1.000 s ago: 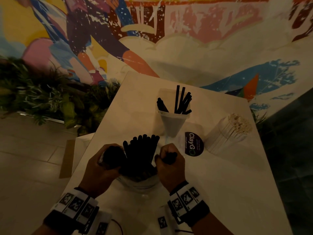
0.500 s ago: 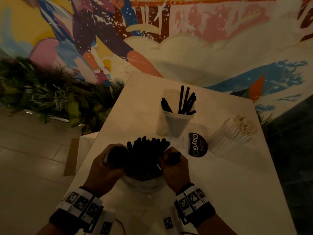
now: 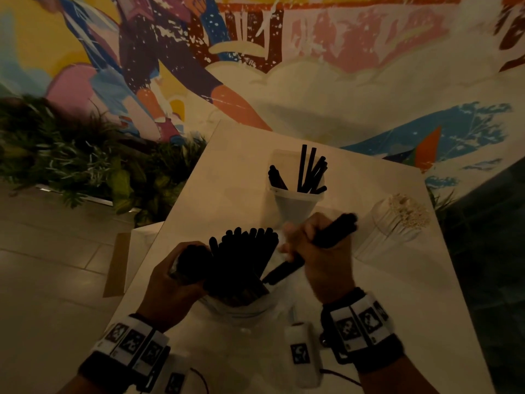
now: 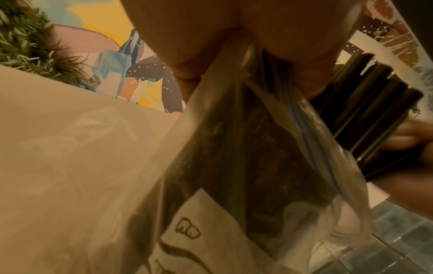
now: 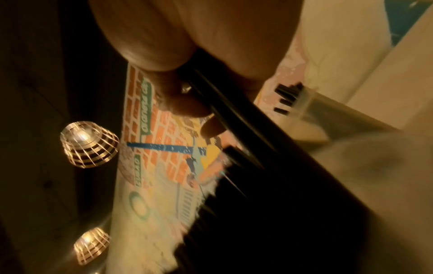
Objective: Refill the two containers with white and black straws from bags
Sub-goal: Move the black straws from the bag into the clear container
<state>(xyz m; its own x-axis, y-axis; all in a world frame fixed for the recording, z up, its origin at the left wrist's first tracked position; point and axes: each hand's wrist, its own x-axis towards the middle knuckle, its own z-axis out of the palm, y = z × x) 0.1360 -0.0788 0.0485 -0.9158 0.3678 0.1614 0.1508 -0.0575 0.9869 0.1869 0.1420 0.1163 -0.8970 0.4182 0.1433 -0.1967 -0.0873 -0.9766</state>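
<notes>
A clear plastic bag (image 3: 241, 311) (image 4: 234, 185) full of black straws (image 3: 244, 257) stands on the white table (image 3: 397, 322) in front of me. My left hand (image 3: 176, 280) grips the bag's left side near its mouth. My right hand (image 3: 321, 251) grips a bunch of black straws (image 3: 326, 237) (image 5: 234, 118), lifted out and tilted to the right above the bag. Behind stands a white container (image 3: 295, 200) with a few black straws. At the right lies a clear container packed with white straws (image 3: 397, 223).
The table's left edge drops to a tiled floor (image 3: 42, 265) with a low white box (image 3: 142, 245) and green plants (image 3: 71, 160). A painted mural wall (image 3: 312, 66) stands close behind the table. Hanging lamps (image 5: 89, 144) show in the right wrist view.
My right hand has pulled a bunch of black straws up out of the bag and swung it right, toward the containers. The left hand has kept its hold on the bag.
</notes>
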